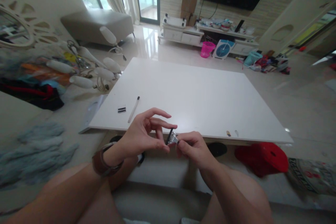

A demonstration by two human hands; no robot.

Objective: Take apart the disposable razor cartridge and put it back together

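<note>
Left hand and right hand pinch metal-and-black piece between them; probably light, stiff, slick; grip ends.

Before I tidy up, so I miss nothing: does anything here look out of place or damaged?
A many-shaded lamp sits low left of the table, though it seems made to hang; grey cloth lies heaped on the floor. The metal piece in the right hand is too small to judge.

2 bare hands, forearms bare as far as visible. Left wrist: 1 broad brown band, leather-looking, greyish edge on hand side, finer details blurred. Legs uncovered around knees.
</note>
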